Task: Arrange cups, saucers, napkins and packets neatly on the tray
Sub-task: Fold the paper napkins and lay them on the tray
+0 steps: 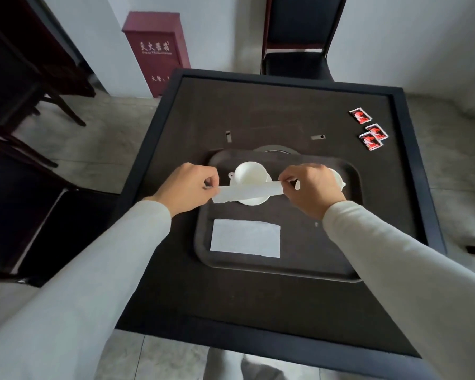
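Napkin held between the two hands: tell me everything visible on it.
The white paper napkin is folded into a long narrow strip, thin and smooth, pulled straight and nearly level. The left hand pinches one end, the right hand the other. It is over the dark plastic tray, crossing in front of the white saucer; contact with it cannot be told.

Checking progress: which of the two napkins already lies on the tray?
The wide napkin lying flat in the near half of the tray, untouched. The other, a narrow strip, is pinched at its ends by the left hand and right hand.
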Action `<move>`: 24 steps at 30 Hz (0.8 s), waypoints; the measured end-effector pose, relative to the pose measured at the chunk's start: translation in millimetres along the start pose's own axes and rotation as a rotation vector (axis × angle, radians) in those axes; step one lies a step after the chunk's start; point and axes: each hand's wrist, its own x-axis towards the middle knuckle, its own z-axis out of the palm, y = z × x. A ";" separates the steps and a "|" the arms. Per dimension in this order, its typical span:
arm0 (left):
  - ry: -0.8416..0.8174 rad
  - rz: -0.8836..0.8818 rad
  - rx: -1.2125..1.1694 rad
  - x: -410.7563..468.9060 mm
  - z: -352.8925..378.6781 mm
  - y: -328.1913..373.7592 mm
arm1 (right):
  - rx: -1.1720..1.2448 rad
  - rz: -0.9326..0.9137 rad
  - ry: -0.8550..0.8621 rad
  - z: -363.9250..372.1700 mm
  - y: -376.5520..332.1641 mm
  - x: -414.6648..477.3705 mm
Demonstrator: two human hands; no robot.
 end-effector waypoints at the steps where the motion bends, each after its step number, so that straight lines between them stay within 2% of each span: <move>1: -0.006 -0.010 0.002 -3.8 2.2 -1.2 | 0.002 -0.004 -0.012 3.1 -1.1 -2.5; 12: -0.084 -0.048 0.005 -6.3 44.2 -23.6 | 0.006 0.079 -0.074 46.0 11.2 -25.8; 17: -0.113 0.009 0.070 -23.4 66.0 -32.1 | 0.016 0.058 -0.111 65.4 17.0 -49.9; 24: -0.192 0.138 0.221 -52.3 106.1 -41.7 | 0.015 0.033 -0.251 99.7 22.7 -94.0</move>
